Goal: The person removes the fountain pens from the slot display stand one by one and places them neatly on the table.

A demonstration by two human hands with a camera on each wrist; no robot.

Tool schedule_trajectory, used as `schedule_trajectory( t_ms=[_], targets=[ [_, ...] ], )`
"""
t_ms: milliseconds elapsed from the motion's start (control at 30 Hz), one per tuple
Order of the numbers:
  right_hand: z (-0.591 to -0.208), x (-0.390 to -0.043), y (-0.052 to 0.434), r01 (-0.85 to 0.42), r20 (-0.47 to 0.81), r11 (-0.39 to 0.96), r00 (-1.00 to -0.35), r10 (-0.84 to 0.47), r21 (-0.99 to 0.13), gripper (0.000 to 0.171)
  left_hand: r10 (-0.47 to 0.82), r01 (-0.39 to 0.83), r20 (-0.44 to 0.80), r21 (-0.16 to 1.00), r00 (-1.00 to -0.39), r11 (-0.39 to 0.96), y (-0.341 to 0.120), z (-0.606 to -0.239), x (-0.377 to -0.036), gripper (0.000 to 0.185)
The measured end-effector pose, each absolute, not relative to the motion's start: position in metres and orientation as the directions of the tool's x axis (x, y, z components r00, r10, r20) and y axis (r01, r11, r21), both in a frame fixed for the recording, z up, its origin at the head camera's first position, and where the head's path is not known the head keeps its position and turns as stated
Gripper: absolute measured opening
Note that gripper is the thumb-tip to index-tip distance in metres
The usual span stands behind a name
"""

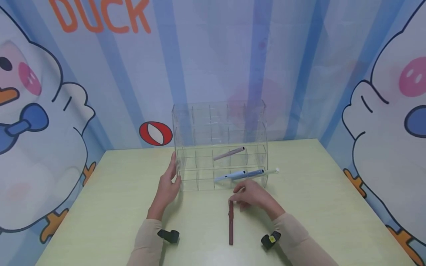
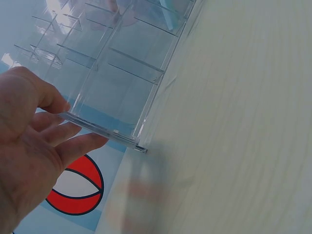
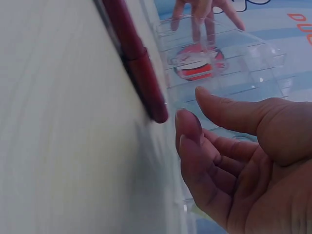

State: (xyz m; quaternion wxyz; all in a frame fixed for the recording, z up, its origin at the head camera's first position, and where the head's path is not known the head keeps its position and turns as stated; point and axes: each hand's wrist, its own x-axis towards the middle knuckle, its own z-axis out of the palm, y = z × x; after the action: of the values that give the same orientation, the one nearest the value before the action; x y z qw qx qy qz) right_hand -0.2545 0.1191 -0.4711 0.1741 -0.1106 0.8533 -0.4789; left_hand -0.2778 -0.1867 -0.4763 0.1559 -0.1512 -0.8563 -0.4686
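The dark red pen [image 1: 231, 225] lies on the table [image 1: 100, 207] just beside the right fingertips, its near end running back from them toward the person. The right hand [image 1: 251, 194] holds nothing: its fingers are bent, with thumb and forefinger a little apart, and the right wrist view shows a gap between them and the pen. Lying lengthwise, the pen presents one end to these fingers, probably handy for a pinch. Just beyond the right fingers stands the clear rack [image 1: 196, 168]; the left hand [image 1: 168, 190] clamps its side panel between thumb and fingers, likely to steady so light a frame. Four pens slant in it, presumably propped by its dividers: a pink pen [image 1: 229, 153] higher up, then a light blue pen [image 1: 230, 176], a dark blue pen [image 1: 249, 174] and a pale green pen [image 1: 272, 171] lower, nearer the right fingers. That makes five pens, one rack, two hands, and one curtain [image 1: 216, 55] behind, well past all the fingers.
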Motion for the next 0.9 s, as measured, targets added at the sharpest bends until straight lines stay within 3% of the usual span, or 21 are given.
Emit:
schedule_trajectory(
  t_ms=[300, 533, 900],
  targets=[
    [-0.438, -0.245, 0.124, -0.080, -0.145, 0.515, -0.912, -0.383, -0.854, 0.019, 0.102, 0.386, 0.395, 0.755, -0.913, 0.531, -0.186, -0.476, -0.278, 0.082],
    [-0.415, -0.241, 0.132, -0.097, -0.112, 0.485, -0.916, -0.385, -0.869, 0.022, 0.109, 0.390, 0.394, 0.757, -0.913, 0.524, -0.186, -0.477, -0.277, 0.081],
    [-0.404, -0.245, 0.140, -0.250, 0.176, 0.358, -0.958, -0.226, -0.900, 0.024, 0.101, 0.365, 0.368, 0.776, -0.924, 0.514, -0.187, -0.478, -0.279, 0.081]
  ],
)
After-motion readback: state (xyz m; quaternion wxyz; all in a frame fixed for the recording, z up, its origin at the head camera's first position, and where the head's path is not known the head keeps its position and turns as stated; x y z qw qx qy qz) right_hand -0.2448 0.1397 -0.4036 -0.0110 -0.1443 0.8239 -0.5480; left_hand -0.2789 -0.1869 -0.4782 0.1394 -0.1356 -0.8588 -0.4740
